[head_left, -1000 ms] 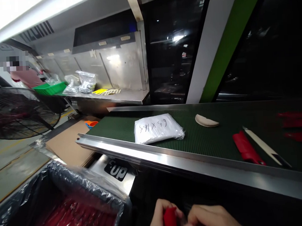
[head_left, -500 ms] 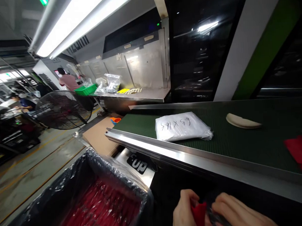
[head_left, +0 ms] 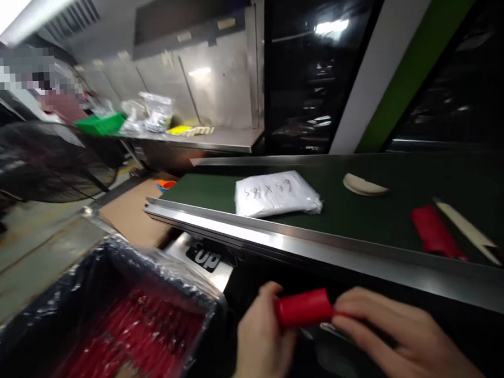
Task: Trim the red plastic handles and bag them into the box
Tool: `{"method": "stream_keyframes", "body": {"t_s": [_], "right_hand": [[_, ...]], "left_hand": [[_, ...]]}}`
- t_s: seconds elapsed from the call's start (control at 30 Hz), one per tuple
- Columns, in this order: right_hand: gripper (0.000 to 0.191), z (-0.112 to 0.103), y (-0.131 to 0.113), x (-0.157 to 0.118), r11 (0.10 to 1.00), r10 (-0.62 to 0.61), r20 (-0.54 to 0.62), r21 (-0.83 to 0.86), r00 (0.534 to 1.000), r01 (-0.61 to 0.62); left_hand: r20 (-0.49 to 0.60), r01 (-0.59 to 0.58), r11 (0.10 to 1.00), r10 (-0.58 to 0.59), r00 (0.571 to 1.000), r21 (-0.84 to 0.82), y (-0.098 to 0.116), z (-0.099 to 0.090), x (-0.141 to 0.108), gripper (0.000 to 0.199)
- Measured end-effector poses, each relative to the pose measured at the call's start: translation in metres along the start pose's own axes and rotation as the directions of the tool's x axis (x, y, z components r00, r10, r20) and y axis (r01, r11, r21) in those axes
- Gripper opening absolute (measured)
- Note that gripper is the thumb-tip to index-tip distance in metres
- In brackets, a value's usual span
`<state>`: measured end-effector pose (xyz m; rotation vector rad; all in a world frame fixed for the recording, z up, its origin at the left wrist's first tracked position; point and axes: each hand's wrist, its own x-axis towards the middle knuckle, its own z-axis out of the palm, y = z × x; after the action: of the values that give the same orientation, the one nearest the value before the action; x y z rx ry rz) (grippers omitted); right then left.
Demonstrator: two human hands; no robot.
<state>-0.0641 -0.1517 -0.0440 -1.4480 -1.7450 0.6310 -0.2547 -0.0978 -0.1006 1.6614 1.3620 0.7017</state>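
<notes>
My left hand is closed round one end of a red, tube-like plastic piece in front of the conveyor. My right hand has its fingers pinched at the narrow right end of the same piece. Just under the right fingers runs a thin, shiny edge, too blurred to name. On the belt to the right lies a similar red piece, beside a long cream-coloured strip with a dark end.
A green conveyor belt with a metal rail carries a white plastic-wrapped packet and a cream half-round piece. At lower left stands a bin lined with black plastic, holding many red pieces. A fan stands behind.
My view has turned right and down. Both hands have risen nearer the belt and moved slightly apart, and more of the red piece shows between them.
</notes>
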Motion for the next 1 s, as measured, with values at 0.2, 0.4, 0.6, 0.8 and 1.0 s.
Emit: {"method": "stream_keyframes", "body": {"t_s": [0.2, 0.4, 0.6, 0.8, 1.0], "right_hand": [[0.019, -0.018, -0.015, -0.021, 0.940, -0.133, -0.335, -0.342, 0.933, 0.012], [0.032, -0.006, -0.008, -0.026, 0.861, -0.316, -0.024, -0.426, 0.948, 0.276], [0.026, -0.005, -0.004, -0.013, 0.786, -0.445, 0.177, -0.391, 0.878, 0.478], [0.018, 0.014, 0.005, -0.019, 0.739, -0.467, 0.147, -0.477, 0.872, 0.476], [0.031, 0.033, 0.014, -0.026, 0.896, -0.373, -0.162, -0.320, 0.913, 0.310]], "left_hand": [[0.050, 0.139, 0.954, -0.130, 0.990, -0.267, -0.012, -0.015, 0.032, 0.020], [0.137, 0.183, 0.916, -0.143, 0.980, -0.358, -0.002, -0.008, 0.024, 0.021], [0.136, 0.175, 0.891, -0.129, 0.982, -0.419, -0.011, -0.005, 0.014, 0.023], [0.037, 0.077, 0.887, -0.068, 0.997, -0.454, -0.009, 0.017, -0.005, 0.017], [-0.077, -0.107, 0.878, 0.081, 0.994, -0.466, -0.006, 0.031, -0.025, 0.011]]}}
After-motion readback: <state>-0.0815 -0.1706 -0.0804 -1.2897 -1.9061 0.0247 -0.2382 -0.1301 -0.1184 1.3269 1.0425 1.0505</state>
